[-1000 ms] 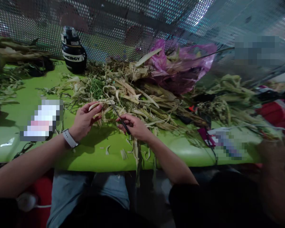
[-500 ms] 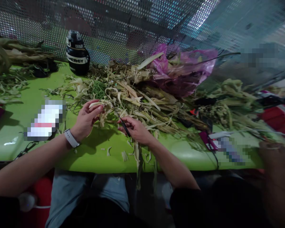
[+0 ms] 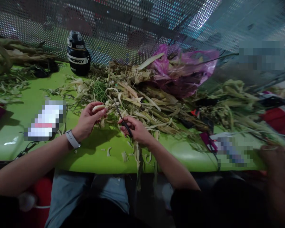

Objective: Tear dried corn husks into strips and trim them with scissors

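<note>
My left hand (image 3: 91,117) pinches a pale, whitish plant stalk (image 3: 99,108) between thumb and fingers, above the front of a heap of plant trimmings (image 3: 142,95). Fingers of my right hand (image 3: 135,129) are wrapped around dark scissors (image 3: 126,127). Their thin blades point up and left, their tips close to the stalk's right end; I cannot tell whether they touch it. Dried, strip-like leaves in the heap surround both hands. A small bunch of green sprigs (image 3: 99,91) lies just behind my left hand.
On the green table (image 3: 85,158), a lit phone (image 3: 46,120) lies left and a black bottle (image 3: 78,57) stands behind. A pink plastic bag (image 3: 185,72) sits at the back against perforated metal. Another person's hand (image 3: 275,158) rests at far right, near a blurred-out object (image 3: 232,152).
My left hand has shifted slightly right with the stalk. The scissors in my right hand have turned a little, with their blades now nearer the stalk's end.
</note>
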Demonstrator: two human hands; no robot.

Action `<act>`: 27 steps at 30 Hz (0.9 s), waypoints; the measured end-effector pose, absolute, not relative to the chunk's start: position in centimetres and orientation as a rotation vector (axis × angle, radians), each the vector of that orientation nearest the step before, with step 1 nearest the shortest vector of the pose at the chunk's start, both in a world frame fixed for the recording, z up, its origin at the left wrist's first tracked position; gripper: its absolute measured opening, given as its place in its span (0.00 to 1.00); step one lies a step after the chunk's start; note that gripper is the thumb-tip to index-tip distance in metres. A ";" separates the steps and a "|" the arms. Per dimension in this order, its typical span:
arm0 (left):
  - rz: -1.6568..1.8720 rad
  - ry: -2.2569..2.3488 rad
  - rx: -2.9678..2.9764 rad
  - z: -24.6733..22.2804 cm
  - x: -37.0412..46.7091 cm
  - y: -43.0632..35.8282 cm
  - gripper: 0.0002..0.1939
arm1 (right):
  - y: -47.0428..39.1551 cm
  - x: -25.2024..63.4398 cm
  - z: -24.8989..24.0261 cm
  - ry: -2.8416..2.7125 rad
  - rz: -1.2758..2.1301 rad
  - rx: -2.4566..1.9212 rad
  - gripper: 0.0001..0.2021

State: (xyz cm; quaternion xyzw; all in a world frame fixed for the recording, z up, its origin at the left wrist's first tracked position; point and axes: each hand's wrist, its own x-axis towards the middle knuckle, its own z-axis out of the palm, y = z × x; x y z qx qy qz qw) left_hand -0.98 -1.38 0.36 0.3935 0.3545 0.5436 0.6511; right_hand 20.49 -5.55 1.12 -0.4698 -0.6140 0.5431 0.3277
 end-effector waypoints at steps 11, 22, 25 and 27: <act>1.247 0.834 0.919 0.7 -0.9 -1.2 0.20 | -5.5 20.5 1.6 -1.637 1.413 -1.218 0.22; 1.346 0.841 0.889 1.0 -1.1 -1.1 0.20 | -5.4 20.6 1.1 -1.584 1.352 -1.213 0.21; 1.319 0.861 0.877 1.4 -1.3 -1.2 0.21 | -5.2 20.8 1.4 -1.539 1.339 -1.196 0.23; 1.308 0.843 0.889 1.5 -1.4 -1.2 0.19 | -5.2 20.9 1.6 -1.535 1.339 -1.186 0.24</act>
